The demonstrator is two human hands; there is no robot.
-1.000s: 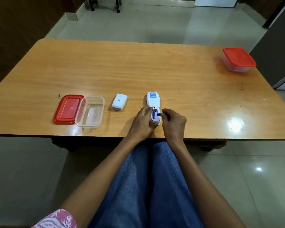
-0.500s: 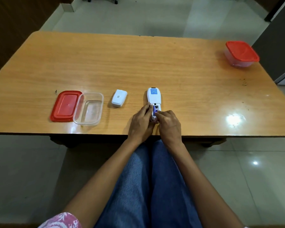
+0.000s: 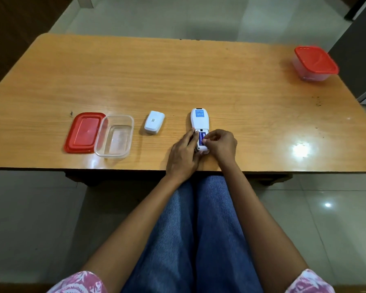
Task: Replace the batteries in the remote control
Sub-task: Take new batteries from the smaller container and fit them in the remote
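Left hand (image 3: 183, 154) grips one remote (image 3: 199, 123); right hand (image 3: 220, 144) fingers pinch seemingly one battery (image 3: 201, 138); two tubs on counter (image 3: 178, 81).

Worktop (image 3: 178, 77): orange-tan woodgrain.
Remote (image 3: 199, 121): white, blue label.
Battery (image 3: 201, 138): blue.
Battery cover (image 3: 154, 124): white, small dark code mark.
Loose lid (image 3: 84, 132): red.
Open container (image 3: 114, 138): clear.
Closed container (image 3: 314, 64): clear, red lid.
Trousers (image 3: 197, 229): blue denim.
Sleeves (image 3: 80, 282): pink-white print.
Floor (image 3: 30, 208): pale grey-green tile.
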